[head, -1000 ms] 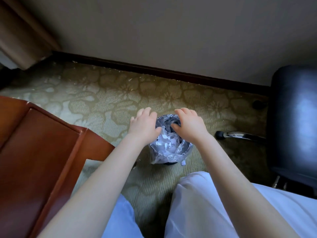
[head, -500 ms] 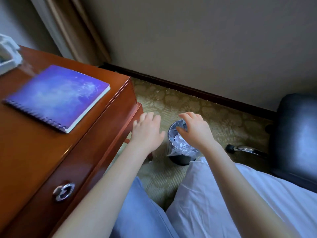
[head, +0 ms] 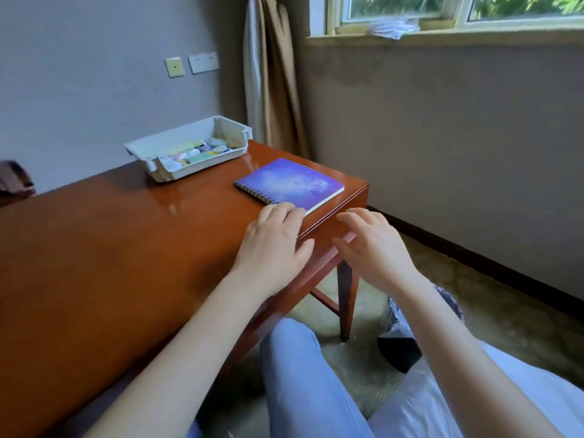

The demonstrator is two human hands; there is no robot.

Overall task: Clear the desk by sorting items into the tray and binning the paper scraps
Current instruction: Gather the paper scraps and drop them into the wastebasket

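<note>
A purple spiral notebook (head: 292, 182) lies near the right end of the wooden desk (head: 110, 248). Behind it stands a white tray (head: 235, 134) holding several small colourful items. My left hand (head: 273, 245) hovers over the desk's right edge, fingers relaxed, its fingertips just short of the notebook's near corner. My right hand (head: 374, 248) floats beyond the desk corner with spread fingers and holds nothing. The small black bin (head: 399, 346) with a plastic liner stands on the carpet below, mostly hidden behind my right forearm.
A curtain (head: 271, 74) hangs in the corner behind the desk. White papers (head: 393, 26) lie on the window sill. A dark object (head: 14, 180) sits at the desk's far left edge. My legs fill the bottom of the view.
The view has swung up from the bin on the floor to the desk top. Both hands have risen from above the bin to desk height, still holding nothing.
</note>
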